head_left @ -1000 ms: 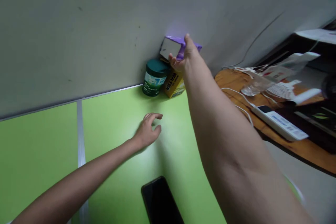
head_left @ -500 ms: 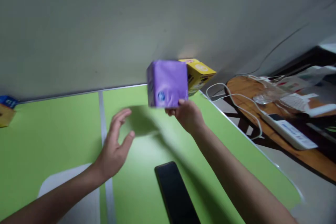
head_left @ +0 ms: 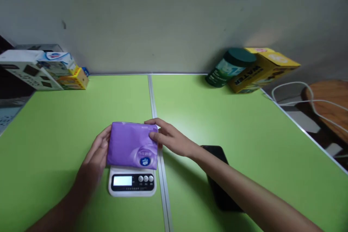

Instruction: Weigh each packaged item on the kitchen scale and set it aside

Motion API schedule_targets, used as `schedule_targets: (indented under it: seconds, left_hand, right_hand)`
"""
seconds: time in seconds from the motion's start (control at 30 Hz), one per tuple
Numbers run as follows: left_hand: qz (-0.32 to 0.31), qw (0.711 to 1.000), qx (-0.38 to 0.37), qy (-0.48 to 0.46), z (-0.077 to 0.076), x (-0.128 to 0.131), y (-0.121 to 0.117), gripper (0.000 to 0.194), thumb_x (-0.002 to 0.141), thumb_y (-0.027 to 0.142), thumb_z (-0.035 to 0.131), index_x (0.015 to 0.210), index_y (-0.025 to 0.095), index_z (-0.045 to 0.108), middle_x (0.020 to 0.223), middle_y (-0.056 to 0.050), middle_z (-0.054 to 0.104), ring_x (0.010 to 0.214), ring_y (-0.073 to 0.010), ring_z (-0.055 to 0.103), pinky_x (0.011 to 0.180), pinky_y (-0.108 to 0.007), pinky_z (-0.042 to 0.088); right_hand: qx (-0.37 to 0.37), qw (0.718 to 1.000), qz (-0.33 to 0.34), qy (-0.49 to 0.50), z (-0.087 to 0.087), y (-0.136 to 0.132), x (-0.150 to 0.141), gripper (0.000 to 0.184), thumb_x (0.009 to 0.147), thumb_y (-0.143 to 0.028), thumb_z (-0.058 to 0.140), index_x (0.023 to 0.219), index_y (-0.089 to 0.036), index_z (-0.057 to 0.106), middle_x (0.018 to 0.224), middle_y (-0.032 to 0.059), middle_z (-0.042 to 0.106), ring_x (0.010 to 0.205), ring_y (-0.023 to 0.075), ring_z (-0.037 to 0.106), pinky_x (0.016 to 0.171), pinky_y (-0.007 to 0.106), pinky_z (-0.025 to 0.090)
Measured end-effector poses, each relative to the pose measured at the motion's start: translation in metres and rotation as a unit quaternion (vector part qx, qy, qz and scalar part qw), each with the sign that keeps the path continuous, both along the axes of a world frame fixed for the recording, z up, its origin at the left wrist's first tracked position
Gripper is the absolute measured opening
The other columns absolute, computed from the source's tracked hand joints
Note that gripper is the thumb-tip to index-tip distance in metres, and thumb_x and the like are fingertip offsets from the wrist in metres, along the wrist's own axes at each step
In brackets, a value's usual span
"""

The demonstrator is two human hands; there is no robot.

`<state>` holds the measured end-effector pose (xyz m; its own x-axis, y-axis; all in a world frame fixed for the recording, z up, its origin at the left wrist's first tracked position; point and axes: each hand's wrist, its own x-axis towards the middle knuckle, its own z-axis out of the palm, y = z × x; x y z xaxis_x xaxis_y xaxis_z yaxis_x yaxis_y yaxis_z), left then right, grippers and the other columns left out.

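I have the purple pack [head_left: 130,143] clamped between both hands: my left hand [head_left: 94,152] presses its left side, and my right hand [head_left: 171,137] grips the right end, thumb on top. It sits over the white scale [head_left: 132,192], hiding the weighing surface; whether its underside rests there, I cannot tell. The wrap is smooth, glossy film around a soft-cornered block, with a dark blue oval logo and small lettering too fine to read. Below it show the scale's lit display [head_left: 122,181] and three round buttons [head_left: 146,178]. A flat metal strip [head_left: 165,203] runs just right of the scale across the shiny green table [head_left: 244,123]. My right forearm crosses above a black phone [head_left: 217,188]. Near the wall [head_left: 149,18], a dark green tub [head_left: 225,69] leans beside a yellow carton [head_left: 263,67] reading "WATER"; at far left, a white box [head_left: 27,65] stands among smaller packages [head_left: 74,79].
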<state>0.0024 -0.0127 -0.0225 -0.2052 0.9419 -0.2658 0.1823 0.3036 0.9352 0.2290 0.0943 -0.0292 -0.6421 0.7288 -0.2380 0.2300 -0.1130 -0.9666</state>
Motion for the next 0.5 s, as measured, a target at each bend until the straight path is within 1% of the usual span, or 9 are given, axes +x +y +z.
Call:
schedule_targets:
  seconds: [0.1,0.17,0.23,0.27,0.33,0.37,0.4,0.43,0.5]
  left_hand:
    - [0.010,0.999,-0.032,-0.041,-0.005,-0.013,-0.006,0.056,0.096,0.055,0.033,0.146,0.030,0.035,0.157,-0.005,0.035,0.142,-0.0290,0.038,0.113,-0.048,0.041]
    - [0.004,0.999,-0.018,-0.042,-0.007,-0.019,-0.008,0.060,0.094,0.055,0.037,0.148,0.030,0.029,0.161,-0.005,0.026,0.146,-0.0307,0.029,0.116,-0.053,0.034]
    - [-0.007,0.999,-0.015,-0.048,-0.009,-0.023,-0.010,0.068,0.090,0.054,0.043,0.150,0.027,0.024,0.162,-0.008,0.020,0.146,-0.0344,0.027,0.115,-0.058,0.033]
    - [-0.012,0.998,-0.016,-0.052,-0.009,-0.024,-0.011,0.071,0.089,0.053,0.045,0.150,0.026,0.022,0.163,-0.009,0.018,0.146,-0.0359,0.027,0.114,-0.060,0.034]
    - [-0.022,0.998,-0.016,-0.056,-0.009,-0.025,-0.014,0.074,0.087,0.049,0.047,0.151,0.025,0.019,0.163,-0.011,0.016,0.145,-0.0369,0.028,0.112,-0.061,0.035]
    - [-0.028,0.998,-0.015,-0.056,-0.009,-0.026,-0.016,0.073,0.087,0.048,0.047,0.151,0.024,0.019,0.163,-0.011,0.016,0.145,-0.0366,0.028,0.112,-0.061,0.036]
    - [-0.033,0.998,-0.014,-0.056,-0.009,-0.025,-0.018,0.072,0.088,0.046,0.046,0.151,0.024,0.019,0.163,-0.011,0.016,0.145,-0.0356,0.028,0.113,-0.060,0.036]
    - [-0.035,0.998,-0.011,-0.057,-0.009,-0.025,-0.021,0.070,0.089,0.045,0.045,0.151,0.025,0.020,0.163,-0.010,0.016,0.146,-0.0343,0.028,0.113,-0.058,0.036]
    - [-0.037,0.997,-0.005,-0.060,-0.008,-0.024,-0.026,0.067,0.091,0.044,0.042,0.151,0.024,0.020,0.162,-0.010,0.018,0.146,-0.0309,0.028,0.114,-0.054,0.036]
  right_hand:
    - [0.068,0.995,-0.070,-0.031,-0.001,-0.005,-0.003,0.040,0.090,-0.048,0.053,0.121,-0.022,0.053,0.094,0.0078,0.064,0.068,0.0157,0.060,0.060,0.033,0.053]
    - [0.087,0.991,-0.090,-0.049,0.002,-0.007,0.005,0.042,0.091,-0.050,0.051,0.124,-0.023,0.051,0.102,0.0095,0.064,0.067,0.0152,0.060,0.064,0.036,0.055]
    - [0.100,0.988,-0.090,-0.077,0.007,-0.010,0.016,0.050,0.090,-0.053,0.051,0.131,-0.024,0.047,0.107,0.0113,0.064,0.069,0.0161,0.061,0.068,0.039,0.056]
    - [0.111,0.986,-0.083,-0.097,0.009,-0.012,0.021,0.056,0.089,-0.053,0.053,0.136,-0.024,0.043,0.108,0.0121,0.064,0.071,0.0172,0.062,0.070,0.040,0.056]
    - [0.146,0.978,-0.053,-0.138,0.013,-0.017,0.028,0.074,0.086,-0.053,0.059,0.147,-0.024,0.030,0.112,0.0142,0.063,0.076,0.0196,0.063,0.073,0.043,0.056]
    - [0.170,0.973,-0.032,-0.155,0.014,-0.021,0.029,0.082,0.084,-0.051,0.063,0.151,-0.025,0.024,0.119,0.0162,0.060,0.078,0.0202,0.063,0.074,0.043,0.057]
    - [0.198,0.966,-0.010,-0.166,0.014,-0.024,0.028,0.089,0.082,-0.050,0.066,0.153,-0.027,0.019,0.130,0.0184,0.054,0.080,0.0202,0.064,0.075,0.044,0.057]
    - [0.226,0.959,0.010,-0.173,0.013,-0.028,0.026,0.093,0.079,-0.048,0.069,0.154,-0.030,0.016,0.143,0.0198,0.044,0.081,0.0197,0.064,0.075,0.044,0.058]
    - [0.267,0.945,0.042,-0.184,0.012,-0.035,0.019,0.100,0.076,-0.048,0.073,0.154,-0.034,0.013,0.158,0.0189,0.019,0.082,0.0182,0.063,0.075,0.045,0.059]
